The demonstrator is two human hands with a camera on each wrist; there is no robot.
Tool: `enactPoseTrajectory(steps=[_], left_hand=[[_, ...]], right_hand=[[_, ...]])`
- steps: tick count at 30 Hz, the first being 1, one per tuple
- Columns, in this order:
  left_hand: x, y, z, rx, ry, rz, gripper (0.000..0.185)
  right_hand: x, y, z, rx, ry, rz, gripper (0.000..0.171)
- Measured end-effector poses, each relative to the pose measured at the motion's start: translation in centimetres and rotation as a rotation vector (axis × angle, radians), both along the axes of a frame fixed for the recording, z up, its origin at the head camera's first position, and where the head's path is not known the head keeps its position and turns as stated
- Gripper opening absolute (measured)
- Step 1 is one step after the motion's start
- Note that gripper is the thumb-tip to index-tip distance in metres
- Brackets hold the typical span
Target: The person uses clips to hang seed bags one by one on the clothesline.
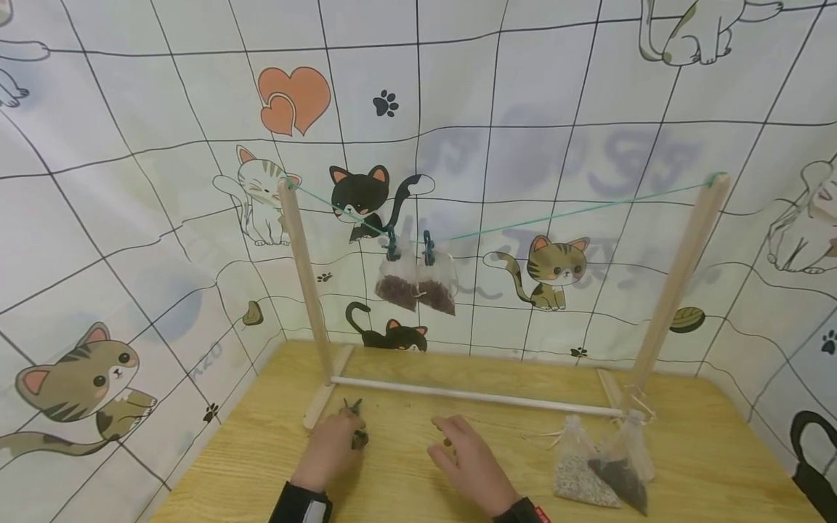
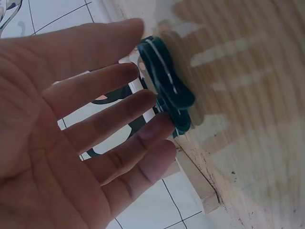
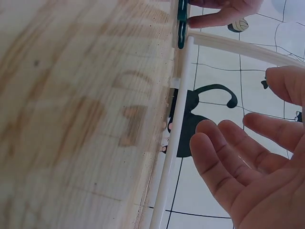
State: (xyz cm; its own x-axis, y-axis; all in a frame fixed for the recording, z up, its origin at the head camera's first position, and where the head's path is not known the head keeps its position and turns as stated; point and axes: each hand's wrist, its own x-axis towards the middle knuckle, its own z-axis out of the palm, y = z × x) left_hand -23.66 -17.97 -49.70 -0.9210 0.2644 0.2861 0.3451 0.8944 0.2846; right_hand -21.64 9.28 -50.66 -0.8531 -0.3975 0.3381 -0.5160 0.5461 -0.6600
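Dark green plastic clothes pegs (image 2: 167,93), small cluster, lie on the light wooden tabletop (image 1: 405,472) just in front of the left foot of the wooden drying rack (image 1: 307,290). Left hand (image 1: 335,447) is on them: straight fingers (image 2: 124,112) touch the pegs, not curled round them, so the hand is flat and relaxed, no grip. Head view shows the pegs (image 1: 357,428) poking out at the fingertips.

Right hand (image 1: 467,457) hovers over the table near the middle, palm down, fingers loosely spread, holding nothing. Wrist view confirms the released palm (image 3: 252,157) beside the white rack crossbar (image 3: 174,133).

Further out: green string (image 1: 556,214) runs between the two rack posts, sagging. Two green pegs (image 1: 408,247) on it pin two mesh sachets with dark filling (image 1: 415,287), side by side, touching. On the table by the right rack foot, two more mesh sachets (image 1: 601,468), one light filling, one dark, leaning together. White cat-print cloth (image 1: 131,218) surrounds the table on all sides.
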Motion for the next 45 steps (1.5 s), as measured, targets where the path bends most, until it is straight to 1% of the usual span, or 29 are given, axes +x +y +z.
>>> enactPoseTrajectory(steps=[4,7,11,14,17,21,24,27,30,33,35,39,42,45], left_hand=[[-0.1,0.0,-0.5,-0.046,0.003,0.002,0.025],[-0.3,-0.1,-0.8,-0.061,0.018,-0.002,0.029],[-0.2,-0.1,-0.8,-0.056,0.037,-0.017,0.029],[-0.2,-0.1,-0.6,-0.053,0.075,-0.031,0.025],[-0.4,0.0,-0.6,-0.028,0.102,-0.037,0.02],[-0.5,0.2,-0.4,0.018,0.076,-0.034,0.017],[-0.4,0.3,-0.1,0.055,0.04,-0.058,0.019],[-0.3,0.6,0.4,0.105,0.01,-0.11,0.02],[0.0,1.1,1.3,0.169,-0.018,-0.164,0.019],[0.5,2.2,2.7,0.244,-0.034,-0.203,0.018],[1.0,3.1,3.9,0.298,-0.03,-0.229,0.019],[1.7,5.2,5.8,0.416,-0.018,-0.311,0.022],[1.9,6.7,6.6,0.487,-0.034,-0.375,0.024],[1.9,8.0,6.7,0.534,-0.069,-0.414,0.025]], right_hand=[[0.0,0.1,0.0,0.009,0.005,-0.001,0.042],[0.0,0.1,0.0,0.007,0.005,0.001,0.041],[0.0,0.3,0.0,0.005,-0.006,0.004,0.042],[0.0,0.4,0.1,0.002,-0.013,0.01,0.043],[0.1,0.6,0.3,-0.008,-0.016,0.014,0.043],[0.0,0.8,0.4,-0.02,-0.023,0.013,0.043],[-0.1,1.0,0.4,-0.025,-0.036,0.016,0.042],[-0.1,1.2,0.4,-0.031,-0.044,0.025,0.042],[0.1,1.5,0.8,-0.03,-0.05,0.029,0.042],[0.3,2.0,1.4,-0.038,-0.048,0.026,0.043],[0.4,2.4,2.0,-0.056,-0.038,0.018,0.042],[0.8,3.0,2.9,-0.124,-0.008,0.016,0.039],[1.1,3.5,3.3,-0.182,-0.004,0.033,0.038],[1.5,3.9,3.6,-0.239,-0.043,0.073,0.037]])
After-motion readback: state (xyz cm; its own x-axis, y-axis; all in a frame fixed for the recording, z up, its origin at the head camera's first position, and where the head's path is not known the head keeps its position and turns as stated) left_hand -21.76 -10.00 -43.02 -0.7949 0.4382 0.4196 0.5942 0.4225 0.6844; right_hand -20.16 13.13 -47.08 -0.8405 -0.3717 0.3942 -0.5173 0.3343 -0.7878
